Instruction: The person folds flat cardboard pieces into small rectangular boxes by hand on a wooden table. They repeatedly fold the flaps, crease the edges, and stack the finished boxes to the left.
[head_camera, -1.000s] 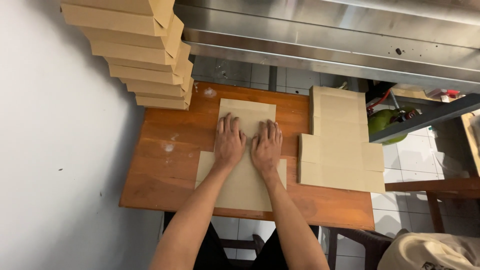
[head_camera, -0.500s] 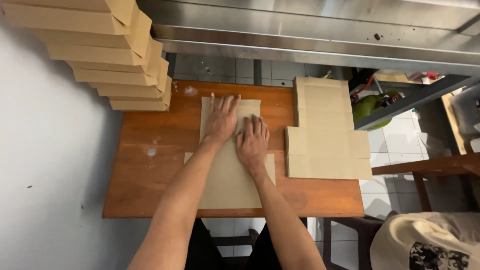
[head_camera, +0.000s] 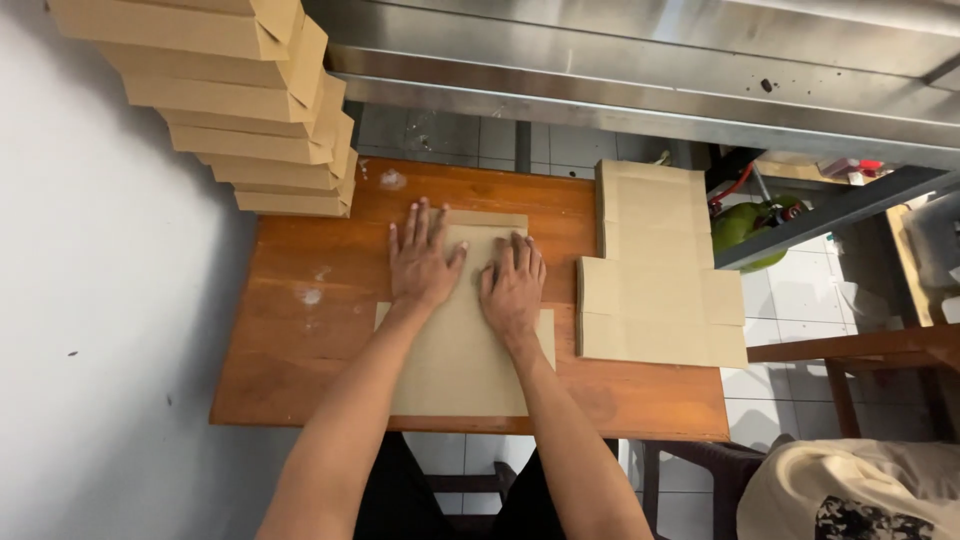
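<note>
A flat brown cardboard box blank (head_camera: 460, 365) lies on the wooden table (head_camera: 300, 340) in front of me. My left hand (head_camera: 420, 262) presses flat on its upper left part, fingers spread. My right hand (head_camera: 512, 285) presses flat beside it, just to the right, fingers together. Both palms rest on the cardboard and grip nothing.
A pile of unfolded cardboard blanks (head_camera: 655, 270) lies on the table's right side. Folded brown boxes (head_camera: 250, 110) are stacked at the far left corner against a grey wall. A steel counter (head_camera: 650, 70) runs behind. A cloth bundle (head_camera: 850, 490) sits lower right.
The view has shifted slightly. My left hand slid further up and left on the cardboard; my right hand stayed close beside it.
</note>
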